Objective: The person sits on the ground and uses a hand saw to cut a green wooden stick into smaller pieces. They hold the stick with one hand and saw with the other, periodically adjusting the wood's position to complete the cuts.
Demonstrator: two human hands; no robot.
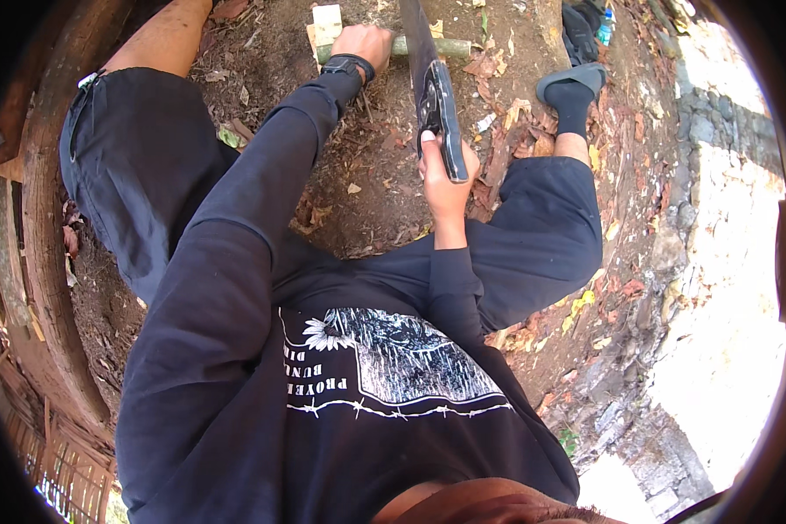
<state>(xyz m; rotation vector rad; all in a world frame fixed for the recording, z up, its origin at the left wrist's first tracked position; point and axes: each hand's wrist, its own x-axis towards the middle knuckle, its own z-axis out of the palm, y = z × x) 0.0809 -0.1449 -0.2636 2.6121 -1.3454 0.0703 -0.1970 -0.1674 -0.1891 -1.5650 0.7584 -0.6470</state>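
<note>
Left hand grips green stick: likely stiff, light; hold clear of blade. Right hand grasps handsaw by its handle.

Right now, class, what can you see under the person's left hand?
A green stick runs under the left hand, showing on both sides of it. The stretch beneath the palm is covered.

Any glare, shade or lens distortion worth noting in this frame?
Head view: the sunlit ground at right is blown out white; the left hand and right hand sit in shade; the wooden beam at left looks bowed near the picture's rim.
</note>
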